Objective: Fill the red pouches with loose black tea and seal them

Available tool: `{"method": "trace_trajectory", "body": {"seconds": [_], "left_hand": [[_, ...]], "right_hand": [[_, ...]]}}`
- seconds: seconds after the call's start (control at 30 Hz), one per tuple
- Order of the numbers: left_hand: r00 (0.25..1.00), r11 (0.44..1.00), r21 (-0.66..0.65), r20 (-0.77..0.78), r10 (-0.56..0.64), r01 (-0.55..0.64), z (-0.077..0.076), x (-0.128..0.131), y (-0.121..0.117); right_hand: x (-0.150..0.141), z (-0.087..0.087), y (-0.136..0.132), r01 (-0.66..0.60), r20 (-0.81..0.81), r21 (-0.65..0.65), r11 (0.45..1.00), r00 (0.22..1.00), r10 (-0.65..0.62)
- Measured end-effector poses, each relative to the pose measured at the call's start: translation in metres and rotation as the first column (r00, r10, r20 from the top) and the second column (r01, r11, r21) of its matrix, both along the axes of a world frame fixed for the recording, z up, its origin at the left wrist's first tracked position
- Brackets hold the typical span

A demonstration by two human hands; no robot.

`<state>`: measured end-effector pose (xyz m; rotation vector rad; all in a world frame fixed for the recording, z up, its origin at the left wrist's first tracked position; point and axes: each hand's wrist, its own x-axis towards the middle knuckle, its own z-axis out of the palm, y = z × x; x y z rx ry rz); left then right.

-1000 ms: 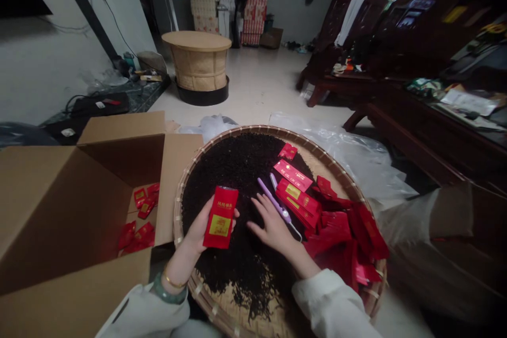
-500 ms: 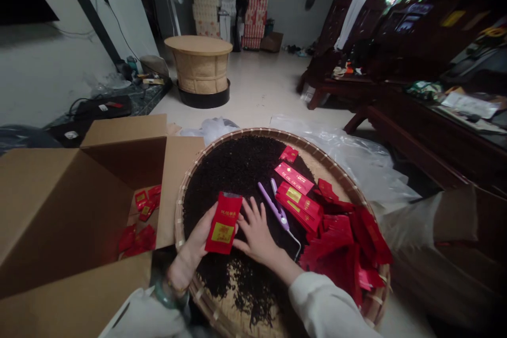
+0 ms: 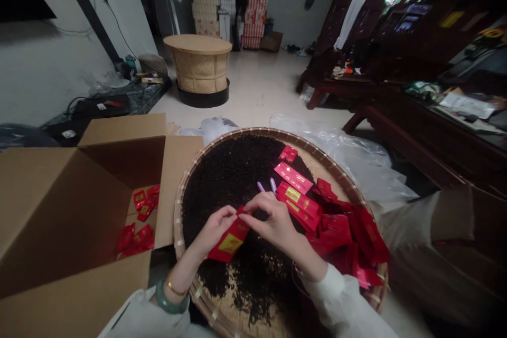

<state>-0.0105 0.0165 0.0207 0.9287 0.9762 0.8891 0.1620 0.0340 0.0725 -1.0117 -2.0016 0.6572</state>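
Note:
A round woven bamboo tray (image 3: 358, 191) holds a dark heap of loose tea leaves (image 3: 233, 174). Over the heap, my left hand (image 3: 214, 227) and my right hand (image 3: 269, 222) both pinch the top edge of a small red packet (image 3: 232, 240) with a yellow label. The packet hangs tilted between them. A purple hand tool (image 3: 266, 186) lies on the leaves just beyond my right hand, mostly hidden by it. Several empty red packets (image 3: 336, 227) are piled on the tray's right side.
An open cardboard box (image 3: 79, 211) stands at the left with several red packets (image 3: 138, 222) on its bottom. Clear plastic sheeting (image 3: 356, 158) lies beyond the tray. A round wooden drum (image 3: 200, 66) stands on the floor farther back. Dark wooden furniture (image 3: 415, 116) lines the right.
My right hand has lifted off the tea leaves and joined my left hand at the packet's top. The packet has tipped from upright to slanting and sits lower over the leaves.

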Motion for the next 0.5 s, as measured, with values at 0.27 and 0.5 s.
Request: {"method": "trace_trajectory", "body": {"seconds": [0.27, 0.5], "left_hand": [[0.976, 0.964, 0.231, -0.137, 0.167, -0.133, -0.001, 0.002, 0.003], [0.97, 0.94, 0.324, -0.173, 0.168, -0.105, 0.001, 0.004, 0.001]], "right_hand": [[0.004, -0.016, -0.012, 0.14, 0.194, -0.092, 0.986, 0.974, -0.12], [-0.005, -0.017, -0.019, -0.084, 0.355, 0.246, 0.966, 0.935, -0.009]]}}
